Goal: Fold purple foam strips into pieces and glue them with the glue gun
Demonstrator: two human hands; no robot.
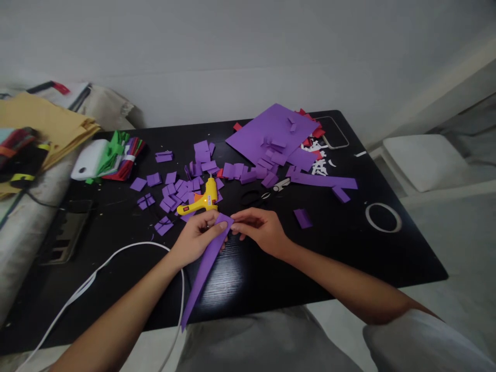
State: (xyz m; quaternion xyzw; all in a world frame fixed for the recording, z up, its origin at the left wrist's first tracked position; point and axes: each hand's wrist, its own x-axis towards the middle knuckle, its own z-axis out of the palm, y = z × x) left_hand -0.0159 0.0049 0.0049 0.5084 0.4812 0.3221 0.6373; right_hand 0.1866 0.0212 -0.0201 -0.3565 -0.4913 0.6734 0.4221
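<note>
A long purple paper strip slants down from my hands past the table's front edge. My left hand is closed on its upper end, the thumb pressed flat on top. At that end's right corner, the thumb and fingertips of my right hand pinch the paper; the exact contact is partly hidden. Just beyond my left hand lies a yellow glue gun, nozzle pointing away. Many small folded purple paper pieces are scattered around and behind it. Scissors rest beyond my right hand.
A large purple sheet lies at the back over red and white scraps. Another purple strip and a tape ring are at right. Bundled coloured paper sits at left. A white cable loops under my left forearm.
</note>
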